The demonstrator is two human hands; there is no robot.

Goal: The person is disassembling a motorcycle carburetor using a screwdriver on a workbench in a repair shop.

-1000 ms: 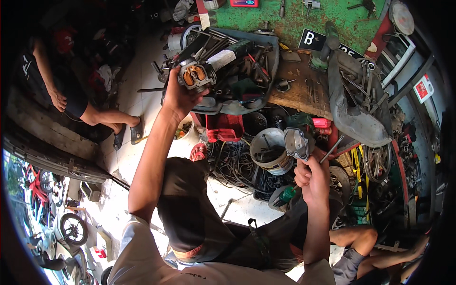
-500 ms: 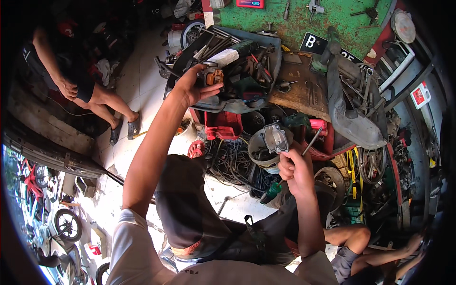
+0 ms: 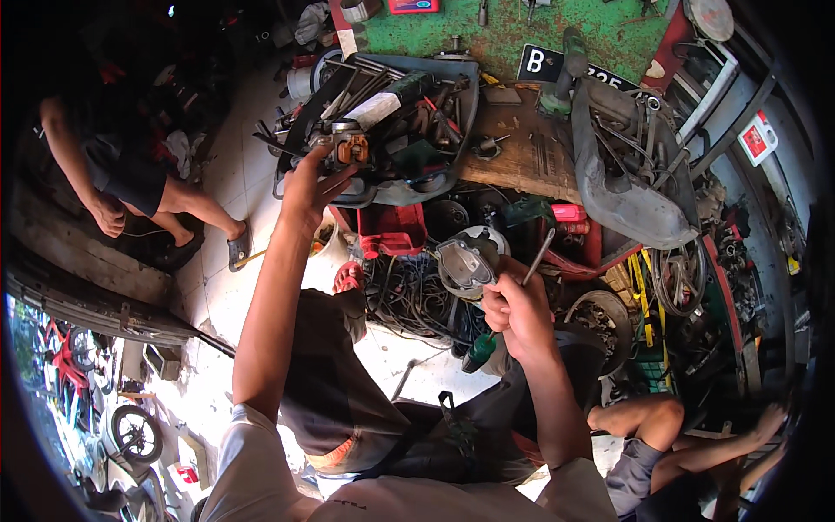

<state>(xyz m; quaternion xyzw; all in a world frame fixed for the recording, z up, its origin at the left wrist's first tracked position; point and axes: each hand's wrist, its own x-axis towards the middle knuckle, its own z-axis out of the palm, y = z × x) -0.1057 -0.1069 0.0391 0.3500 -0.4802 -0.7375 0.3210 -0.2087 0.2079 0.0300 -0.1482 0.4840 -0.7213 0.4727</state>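
In a cluttered workshop with a pale tiled floor (image 3: 228, 204), the right hand (image 3: 520, 315) is closed around a green-handled screwdriver (image 3: 480, 352) and pinches a grey metal cover (image 3: 464, 264). Farther out, the left hand (image 3: 304, 187) grips a metal body with orange parts (image 3: 350, 148) in front of a tray (image 3: 470, 109) heaped with tools; beyond lies a green benchtop (image 3: 417, 33).

Bench (image 3: 417, 35): green, scuffed top; red container (image 3: 413, 5) and dark plate (image 3: 544, 66) on it.
Left tray (image 3: 475, 96): grey; heaped with rods (image 3: 344, 96) and a red-handled tool (image 3: 447, 124).
Board (image 3: 526, 161): brown wood between the trays; small metal part (image 3: 489, 148) on top.
Right tray (image 3: 635, 216): grey; wrenches (image 3: 652, 130) inside.
Floor (image 3: 230, 187): pale tiles; tangled cables (image 3: 402, 297) in a heap.
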